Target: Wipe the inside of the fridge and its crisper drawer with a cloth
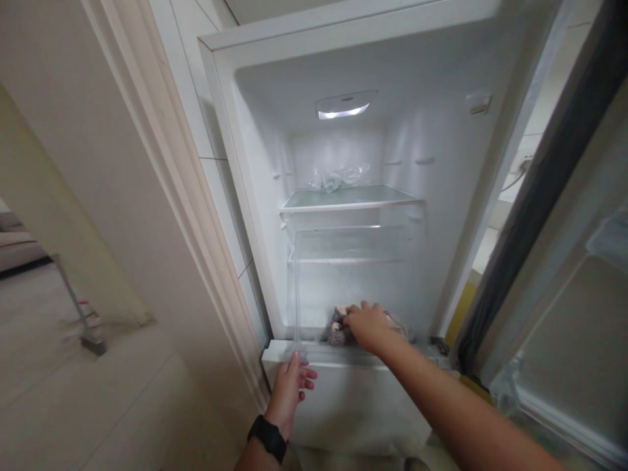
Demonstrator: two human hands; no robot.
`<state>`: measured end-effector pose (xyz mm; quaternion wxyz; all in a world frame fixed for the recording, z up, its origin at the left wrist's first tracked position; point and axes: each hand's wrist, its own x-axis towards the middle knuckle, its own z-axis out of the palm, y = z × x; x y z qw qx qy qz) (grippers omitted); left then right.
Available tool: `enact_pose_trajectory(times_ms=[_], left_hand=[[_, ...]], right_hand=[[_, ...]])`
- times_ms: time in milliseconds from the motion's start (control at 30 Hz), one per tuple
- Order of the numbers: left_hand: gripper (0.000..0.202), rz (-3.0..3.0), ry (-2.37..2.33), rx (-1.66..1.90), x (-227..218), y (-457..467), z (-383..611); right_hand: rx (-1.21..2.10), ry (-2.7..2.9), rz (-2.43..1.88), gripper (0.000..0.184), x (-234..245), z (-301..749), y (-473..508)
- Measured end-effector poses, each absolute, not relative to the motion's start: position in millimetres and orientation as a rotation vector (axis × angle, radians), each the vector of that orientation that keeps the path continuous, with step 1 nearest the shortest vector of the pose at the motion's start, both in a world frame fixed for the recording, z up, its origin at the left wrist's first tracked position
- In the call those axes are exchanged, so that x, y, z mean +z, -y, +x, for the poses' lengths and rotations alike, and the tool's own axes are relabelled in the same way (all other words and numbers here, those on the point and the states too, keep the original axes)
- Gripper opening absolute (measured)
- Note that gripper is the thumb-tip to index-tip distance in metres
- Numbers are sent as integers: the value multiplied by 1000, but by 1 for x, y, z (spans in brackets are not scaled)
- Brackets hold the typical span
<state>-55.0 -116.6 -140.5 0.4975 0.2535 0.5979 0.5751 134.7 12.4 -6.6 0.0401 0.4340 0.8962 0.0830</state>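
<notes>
The left hand is gripping the front corner of the clear drawer low in the open fridge — the right hand, well ahead of it, is closing over a dark bundle inside the drawer.

I stand before an open fridge. My left hand rests on the front left corner of a clear drawer at its bottom. My right hand reaches inside the drawer, onto a small bundle. Above sits a glass shelf with a plastic bag at its back. The fridge door stands open at my right.
</notes>
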Motion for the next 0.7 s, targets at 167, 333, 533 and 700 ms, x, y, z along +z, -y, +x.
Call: enact_pose_trajectory(times_ms=[167, 333, 533, 700], left_hand=[[102, 614, -1453, 1402, -136, 118, -50], [99, 600, -1446, 1404, -133, 118, -47], [104, 567, -1465, 1407, -137, 115, -46], [88, 553, -1422, 1442, -146, 115, -47]], right_hand=[[246, -2640, 1457, 44, -10, 189, -28], [277, -2704, 1393, 46, -22, 185, -22], [258, -2784, 1338, 39, -24, 138, -12], [220, -2871, 1267, 34, -24, 91, 0]])
